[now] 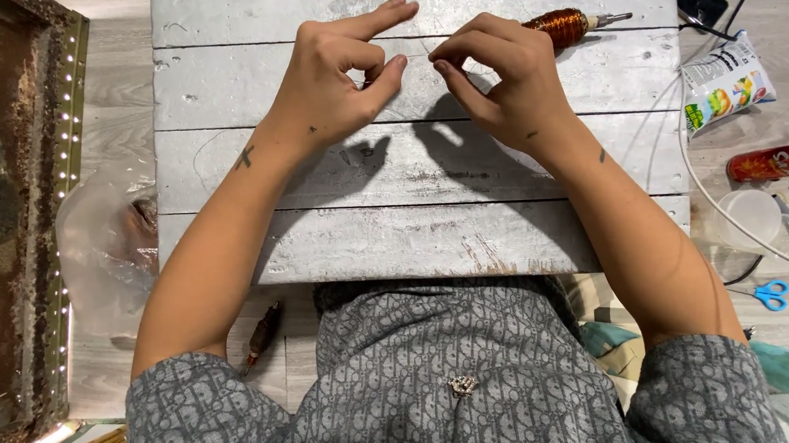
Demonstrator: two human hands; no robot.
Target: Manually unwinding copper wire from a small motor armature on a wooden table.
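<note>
Both my hands hover over a whitewashed plank board. My left hand pinches a very thin wire between thumb and a bent finger, with the index finger stretched out. My right hand pinches the same wire a little to the right, fingers curled in. The wire spans the small gap between the two hands and is barely visible. A spool of copper wire on a metal shaft lies on the board just behind my right hand.
A snack packet, a red tube-like object, a clear plastic cup, a white cable and blue scissors lie on the floor at right. A plastic bag and rusty frame sit left. A small tool lies below the board.
</note>
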